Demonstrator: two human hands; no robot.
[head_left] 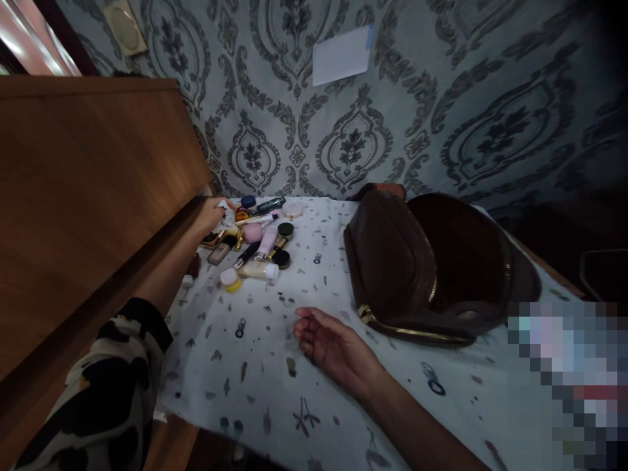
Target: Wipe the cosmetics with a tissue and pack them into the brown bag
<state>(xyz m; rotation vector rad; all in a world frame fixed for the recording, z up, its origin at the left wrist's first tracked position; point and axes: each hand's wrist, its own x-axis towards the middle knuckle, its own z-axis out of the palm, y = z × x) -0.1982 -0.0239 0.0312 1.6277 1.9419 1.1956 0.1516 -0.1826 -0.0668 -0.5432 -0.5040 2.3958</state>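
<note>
crumpled whitish thing (227,214) is at the L hand (212,212), back-left of the makeup pile (252,233) on the surface (196,373), can't tell if it's gripped tbh, R hand (330,343) open w/ fingers loosely curled

A pale cloth (265,366) printed with small motifs covers the table (174,441). Toward its far left there's a loose cluster: a pink jar (252,233), a lilac tube (266,242), a cream tube (258,270) with a white cap, a dark-lidded jar (281,259), and other small cosmetics (223,250). Well apart on the right sits a brown bag (387,261), unzipped. The near right corner is blurred out.
</note>
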